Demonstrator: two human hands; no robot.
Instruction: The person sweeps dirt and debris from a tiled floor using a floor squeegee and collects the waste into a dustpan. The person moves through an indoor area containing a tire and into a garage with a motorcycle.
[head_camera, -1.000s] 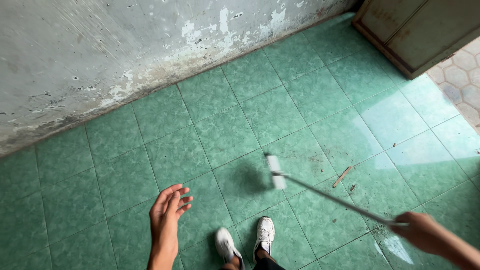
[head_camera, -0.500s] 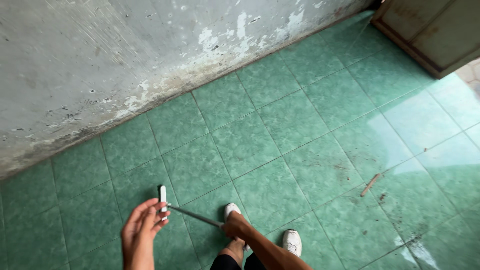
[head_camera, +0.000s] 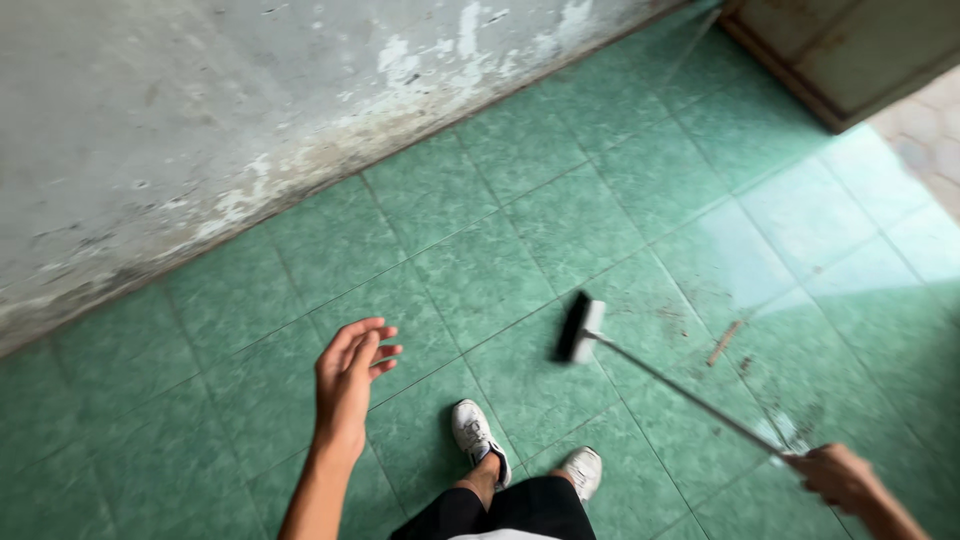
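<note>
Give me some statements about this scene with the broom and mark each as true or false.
1. The right hand grips the handle of the broom. True.
2. The left hand holds the broom head. False: it is open, holding nothing.
3. The floor has green tiles. True.
4. A small brown stick lies right of the broom head. True.
5. The person is barefoot. False: white shoes are worn.

I am seeing no package, label, sign or screen anywhere around me, from twelve o'clock right round the clock face.
</note>
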